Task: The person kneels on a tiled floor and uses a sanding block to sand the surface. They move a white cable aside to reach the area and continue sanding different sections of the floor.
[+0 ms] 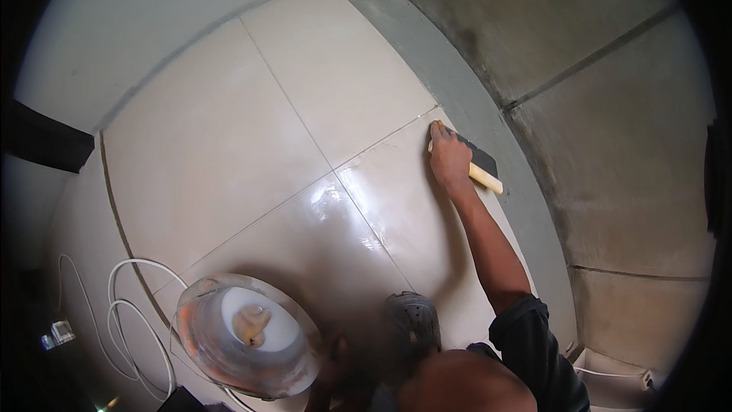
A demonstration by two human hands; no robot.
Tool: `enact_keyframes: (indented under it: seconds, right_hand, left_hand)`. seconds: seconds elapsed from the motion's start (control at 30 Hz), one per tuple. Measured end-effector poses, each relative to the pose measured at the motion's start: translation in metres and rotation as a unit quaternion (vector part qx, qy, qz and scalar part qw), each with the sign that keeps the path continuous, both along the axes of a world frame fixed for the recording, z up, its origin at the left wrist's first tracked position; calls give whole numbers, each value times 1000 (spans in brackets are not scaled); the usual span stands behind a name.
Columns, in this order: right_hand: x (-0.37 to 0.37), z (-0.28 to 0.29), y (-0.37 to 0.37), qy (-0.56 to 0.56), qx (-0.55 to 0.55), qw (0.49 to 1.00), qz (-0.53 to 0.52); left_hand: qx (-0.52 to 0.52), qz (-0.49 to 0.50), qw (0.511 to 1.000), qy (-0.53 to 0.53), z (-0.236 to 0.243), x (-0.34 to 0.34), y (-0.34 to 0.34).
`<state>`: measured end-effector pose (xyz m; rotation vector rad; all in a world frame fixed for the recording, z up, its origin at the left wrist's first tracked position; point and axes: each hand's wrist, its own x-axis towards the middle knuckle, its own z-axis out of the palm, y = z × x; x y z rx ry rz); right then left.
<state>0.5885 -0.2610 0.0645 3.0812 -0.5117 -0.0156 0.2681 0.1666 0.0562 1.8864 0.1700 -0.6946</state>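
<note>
My right hand [448, 156] reaches forward and is shut on a scraper-like tool [482, 166] with a pale wooden handle and a black blade. The blade lies on the cream floor tiles [229, 145] at the end of a grout joint [381, 141], beside the grey cement strip [465, 99]. The tiles near me are wet and glossy. My left hand [335, 355] is only a dark shape in shadow next to the bucket, and its fingers cannot be made out.
A clear plastic bucket [248, 336] with white paste and a lump in it stands at the lower left. A white cable [122, 313] loops on the floor left of it. My grey perforated shoe [413, 320] rests on the tile. Bare cement wall [610, 122] rises on the right.
</note>
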Motion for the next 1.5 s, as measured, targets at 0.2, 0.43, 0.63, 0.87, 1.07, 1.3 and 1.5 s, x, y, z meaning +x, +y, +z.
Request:
enact_keyframes:
  seconds: [0.2, 0.43, 0.63, 0.87, 1.07, 1.3, 1.5]
  right_hand:
    - [-12, -5, 0, -18, 14, 999, 40]
    - [-28, -13, 26, -12, -52, 996, 75]
    - [7, 2, 22, 42, 27, 999, 6]
    - [2, -24, -2, -60, -14, 998, -8]
    - [-191, -2, 97, 26, 22, 993, 112]
    - [-130, 0, 65, -15, 27, 997, 74]
    - [-108, 15, 52, 17, 45, 995, 84]
  left_hand:
    - [15, 2, 999, -51, -5, 3, 2]
    - [-30, 16, 995, 98, 12, 11, 0]
    - [-21, -1, 999, 43, 24, 14, -3]
    - [-16, -24, 996, 79, 34, 19, -12]
    - [-48, 43, 998, 14, -22, -15, 5]
    - [-31, 9, 999, -6, 5, 0, 1]
    - [-40, 23, 999, 0, 10, 4, 0]
